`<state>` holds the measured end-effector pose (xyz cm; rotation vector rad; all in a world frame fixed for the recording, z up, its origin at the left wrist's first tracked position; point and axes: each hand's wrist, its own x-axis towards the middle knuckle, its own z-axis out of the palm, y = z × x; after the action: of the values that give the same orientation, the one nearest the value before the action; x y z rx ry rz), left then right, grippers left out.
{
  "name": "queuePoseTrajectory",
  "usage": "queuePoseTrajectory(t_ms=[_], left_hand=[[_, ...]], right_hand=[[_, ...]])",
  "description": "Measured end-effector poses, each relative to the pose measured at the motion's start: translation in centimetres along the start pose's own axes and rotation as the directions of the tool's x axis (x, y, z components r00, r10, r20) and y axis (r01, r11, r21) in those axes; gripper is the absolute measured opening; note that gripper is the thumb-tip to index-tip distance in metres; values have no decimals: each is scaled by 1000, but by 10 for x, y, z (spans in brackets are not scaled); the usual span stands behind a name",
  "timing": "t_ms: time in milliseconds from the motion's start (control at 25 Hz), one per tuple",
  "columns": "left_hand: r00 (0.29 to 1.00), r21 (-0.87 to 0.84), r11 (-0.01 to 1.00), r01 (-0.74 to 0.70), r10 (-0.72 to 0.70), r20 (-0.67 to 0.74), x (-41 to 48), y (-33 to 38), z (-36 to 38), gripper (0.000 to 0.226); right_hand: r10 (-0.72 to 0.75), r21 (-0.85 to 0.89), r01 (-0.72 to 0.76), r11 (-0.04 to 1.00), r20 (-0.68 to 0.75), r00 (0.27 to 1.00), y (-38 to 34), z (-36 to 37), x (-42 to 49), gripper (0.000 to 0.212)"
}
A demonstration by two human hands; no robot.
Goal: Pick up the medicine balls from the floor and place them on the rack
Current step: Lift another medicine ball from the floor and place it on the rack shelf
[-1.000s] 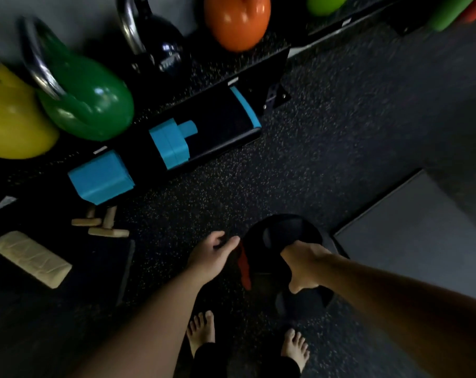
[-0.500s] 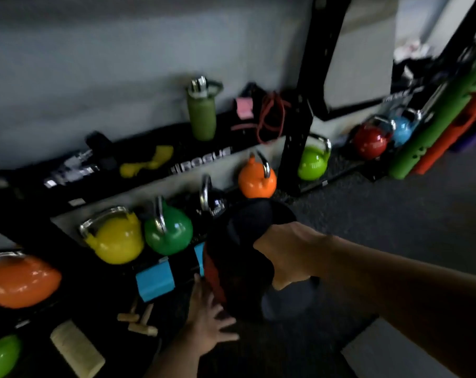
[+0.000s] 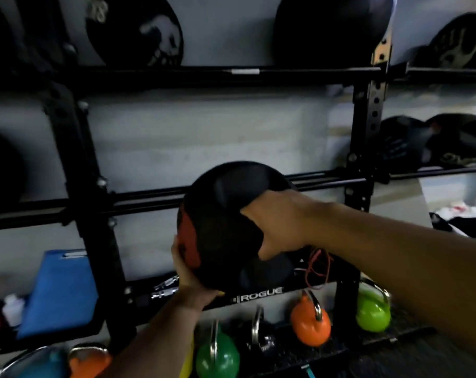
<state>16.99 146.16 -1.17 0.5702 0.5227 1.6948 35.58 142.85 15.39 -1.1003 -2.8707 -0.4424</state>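
I hold a black medicine ball [image 3: 226, 214] with a red patch in both hands, raised in front of the black rack [image 3: 138, 199]. My left hand [image 3: 189, 276] cups it from below on the left. My right hand [image 3: 277, 227] grips its right side from above. The ball hangs level with the rack's middle rail, in the gap between two uprights. Other black medicine balls sit on the rack: two on the top shelf [image 3: 138, 31] [image 3: 329, 28] and two on the right middle shelf [image 3: 403, 143] [image 3: 457, 137].
Coloured kettlebells stand on the low shelf: green [image 3: 217, 356], orange [image 3: 310, 323], lime [image 3: 373, 312], black [image 3: 261, 336]. A blue pad [image 3: 59, 290] leans at the lower left. A red cord [image 3: 317, 268] hangs behind my right wrist. The grey wall lies behind the rack.
The ball has risen from the floor to rack height. My left hand, free half a second ago, now supports it from below. My view has tilted up from the floor to the shelves.
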Motion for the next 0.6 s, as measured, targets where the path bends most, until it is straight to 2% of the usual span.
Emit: queuePoseTrajectory(t_ms=[120, 280, 440, 520, 600], left_hand=[[988, 176, 972, -155, 155, 12, 27, 77, 25, 72], [966, 371, 899, -233, 257, -15, 81, 177, 47, 68], [943, 525, 806, -274, 331, -17, 168, 252, 40, 59], [932, 639, 733, -233, 355, -67, 216, 271, 16, 62], [933, 800, 594, -82, 327, -148, 261, 281, -16, 93]], right_hand=[[-14, 77, 22, 997, -111, 994, 18, -34, 34, 45], [36, 270, 47, 962, -295, 955, 48, -38, 115, 57], [124, 473, 78, 878, -381, 916, 74, -21, 232, 40], [173, 545, 38, 837, -330, 928, 85, 9, 292, 37], [226, 626, 3, 780, -287, 931, 94, 42, 354, 30]])
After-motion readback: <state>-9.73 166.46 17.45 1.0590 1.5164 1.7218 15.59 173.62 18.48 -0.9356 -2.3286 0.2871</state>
